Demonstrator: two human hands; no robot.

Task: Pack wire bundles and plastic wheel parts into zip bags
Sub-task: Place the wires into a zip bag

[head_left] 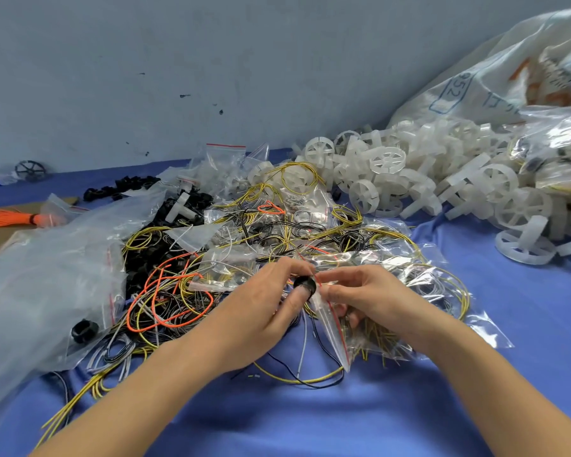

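Your left hand (pixel 271 301) pinches a small black ring part (pixel 305 285) right at the mouth of the zip bag (pixel 330 328), which your right hand (pixel 360 291) grips by its red-striped edge. Risk: the mouth looks barely open, so the part could catch the lip and drop into the wire tangle (pixel 185 291) below. Loose wires (pixel 305 357) hang out under the bag and could snag the seal. White wheels (pixel 442 179) sit well apart, far right

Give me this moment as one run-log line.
step: loading zip bag | left hand: holds black ring part at bag mouth | right hand: pinches zip bag open | white wheels: piled far right
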